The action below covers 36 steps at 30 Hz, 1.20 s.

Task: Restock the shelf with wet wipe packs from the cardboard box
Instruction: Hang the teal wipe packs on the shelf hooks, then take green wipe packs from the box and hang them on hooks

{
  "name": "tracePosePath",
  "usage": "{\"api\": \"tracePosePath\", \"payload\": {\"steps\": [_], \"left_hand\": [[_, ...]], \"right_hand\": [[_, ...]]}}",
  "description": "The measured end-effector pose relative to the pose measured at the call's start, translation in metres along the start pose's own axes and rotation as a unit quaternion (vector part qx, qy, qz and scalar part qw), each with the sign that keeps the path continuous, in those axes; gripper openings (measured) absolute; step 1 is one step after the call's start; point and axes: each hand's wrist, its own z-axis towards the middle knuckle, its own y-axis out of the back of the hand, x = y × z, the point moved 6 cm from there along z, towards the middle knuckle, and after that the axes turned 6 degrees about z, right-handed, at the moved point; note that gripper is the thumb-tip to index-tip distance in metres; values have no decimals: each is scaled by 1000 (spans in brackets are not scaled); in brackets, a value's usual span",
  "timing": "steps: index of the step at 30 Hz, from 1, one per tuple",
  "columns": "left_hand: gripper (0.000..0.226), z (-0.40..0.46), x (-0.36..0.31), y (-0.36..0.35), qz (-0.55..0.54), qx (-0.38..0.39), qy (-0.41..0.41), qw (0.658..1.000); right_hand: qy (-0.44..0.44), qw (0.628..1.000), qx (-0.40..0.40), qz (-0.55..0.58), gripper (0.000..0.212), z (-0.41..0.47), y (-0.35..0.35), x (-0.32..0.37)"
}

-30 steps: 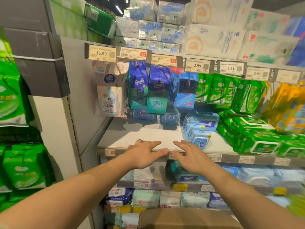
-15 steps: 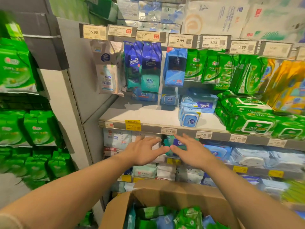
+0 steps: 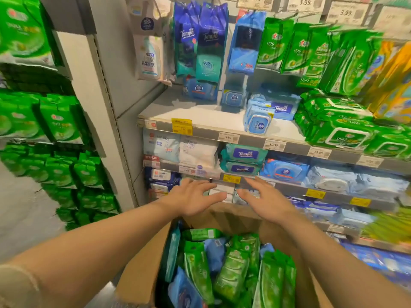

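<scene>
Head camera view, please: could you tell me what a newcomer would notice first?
Two bare hands, left hand and right hand, reach forward empty, fingers straight, above the open cardboard box crammed with green and blue wipe packs. Behind them, the shelf has a bare stretch left of the stacked green packs.

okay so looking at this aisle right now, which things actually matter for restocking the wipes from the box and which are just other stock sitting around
Part of the job:
- cardboard box
- green and blue wet wipe packs inside it
- the bare stretch of shelf
- left hand and right hand, both empty above the box

Just sitting around:
- green packs on the side rack
- hanging Tempo packs
- price tags
</scene>
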Motion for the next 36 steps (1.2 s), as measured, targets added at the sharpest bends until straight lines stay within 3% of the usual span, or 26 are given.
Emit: {"api": "tracePosePath", "payload": {"steps": [2,3,5,8,10,12,19,23,27,31,34,36], "left_hand": [[79,-5,5,-13,14,3,-19,1000],[58,-8,7,-19,-49,-29,-26,998],[47,-16,10,-31,-95,-18,-60,994],[71,-29,11,-51,-34,24,-70,997],[98,-33,17,-70,-40,56,-53,996],[109,-38,24,-87,-61,79,-27,995],[106,-59,38,-153,-97,142,-5,985],[110,-63,40,-182,-92,159,25,983],[118,-66,34,-201,-92,169,48,980],[86,-62,14,-220,-102,162,51,980],[97,-56,-5,-234,-117,156,62,979],[78,-51,-11,-246,-115,160,75,977]], "right_hand": [[-27,1000,5,8,76,-10,-9,-6],[-37,999,10,7,74,-17,-14,-7],[-52,998,18,3,76,-30,-25,-10],[-76,996,38,8,73,-53,-40,-14],[-89,995,41,-3,72,-66,-51,-20],[-100,994,43,1,74,-77,-61,-27],[-137,987,70,46,77,-118,-102,-59],[-141,984,72,77,101,-127,-117,-85],[-160,978,90,102,95,-125,-136,-113],[-174,971,115,116,69,-125,-152,-137],[-170,971,131,104,66,-122,-161,-155],[-170,969,150,101,65,-119,-166,-166]]}}
